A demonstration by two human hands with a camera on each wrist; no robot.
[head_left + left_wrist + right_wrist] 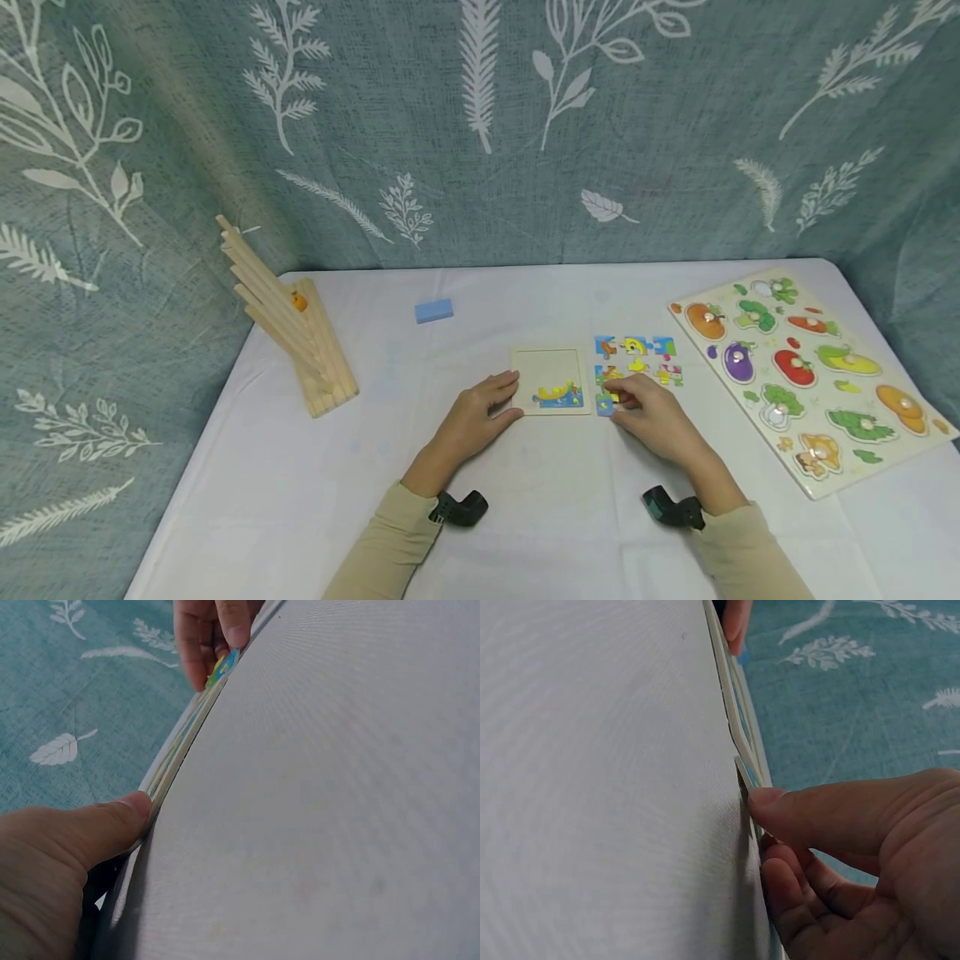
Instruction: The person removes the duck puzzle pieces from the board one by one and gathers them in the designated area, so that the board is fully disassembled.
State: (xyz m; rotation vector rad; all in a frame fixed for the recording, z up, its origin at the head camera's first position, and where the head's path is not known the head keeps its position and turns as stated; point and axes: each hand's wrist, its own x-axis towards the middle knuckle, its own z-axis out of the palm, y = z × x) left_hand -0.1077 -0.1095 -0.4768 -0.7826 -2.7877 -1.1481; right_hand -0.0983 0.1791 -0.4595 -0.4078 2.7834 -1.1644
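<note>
Two hands work at a white table (300, 500): the left hand (472, 421) steadies the square puzzle tray (550, 382) with fingers flat on its left edge, while the right hand (654, 417) pinches a blue puzzle piece (604, 405) just right of it. Only the head view shows loose pieces (637, 358) beyond and one vegetable board (810, 375) far right.

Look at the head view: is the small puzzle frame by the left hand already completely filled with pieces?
No. The puzzle frame shows coloured pieces only along its bottom edge; the rest is bare board.
</note>
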